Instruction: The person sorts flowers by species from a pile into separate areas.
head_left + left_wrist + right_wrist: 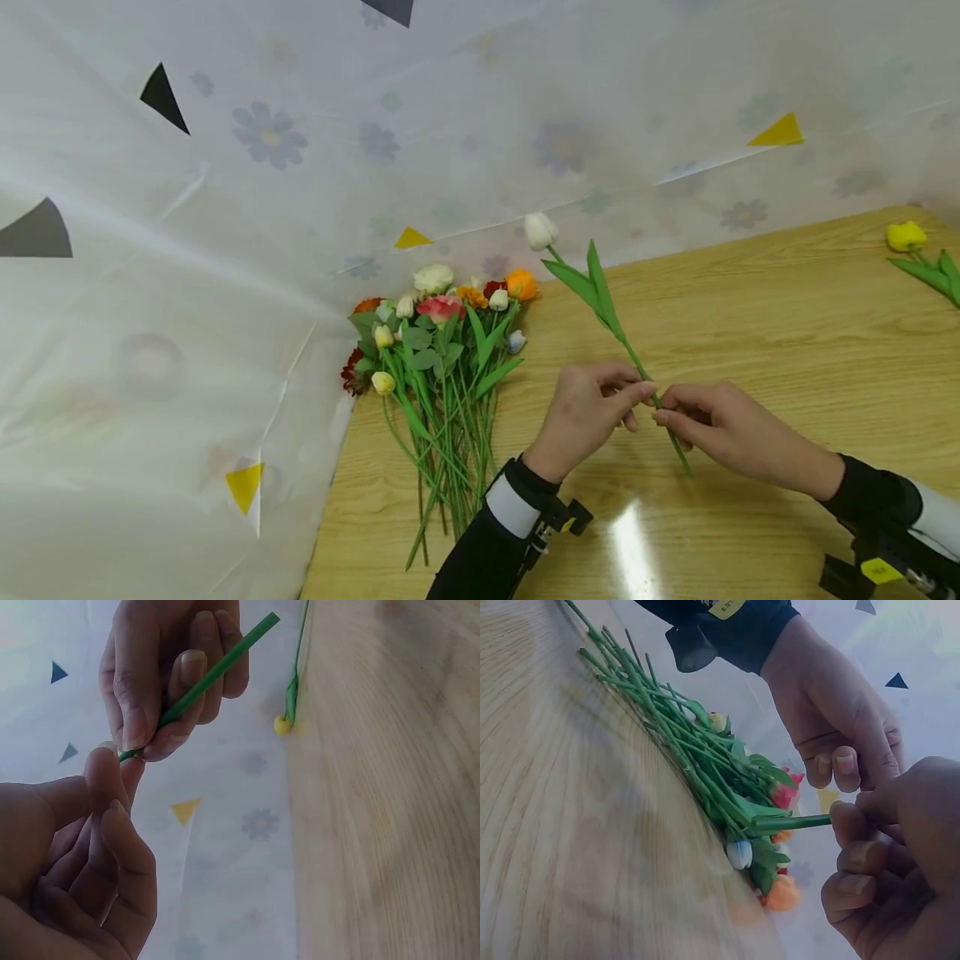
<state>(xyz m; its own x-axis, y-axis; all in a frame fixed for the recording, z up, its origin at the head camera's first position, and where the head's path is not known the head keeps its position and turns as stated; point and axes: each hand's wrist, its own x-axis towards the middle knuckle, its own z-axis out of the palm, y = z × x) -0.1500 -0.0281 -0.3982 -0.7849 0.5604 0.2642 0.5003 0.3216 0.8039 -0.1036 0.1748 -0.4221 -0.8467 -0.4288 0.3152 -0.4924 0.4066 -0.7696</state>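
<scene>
A white tulip [541,231] with green leaves [600,292] is held up above the table, its stem slanting down to the right. My left hand [592,412] pinches the stem between thumb and fingertips. Just below that grip, my right hand [731,433] pinches the same stem, and the cut end pokes out past its fingers. In the left wrist view the bare stem end [225,666] sticks out beyond the right hand [176,667]. The right wrist view shows the stem end [791,823] beside the curled right fingers, with the left hand [836,705] behind. The bloom is outside both wrist views.
A bunch of mixed flowers [442,358] lies on the wooden table [765,325] left of my hands, blooms toward the wall. At the far right lies a yellow tulip [907,237]. A white flower-patterned sheet [465,133] covers the wall behind and the left side.
</scene>
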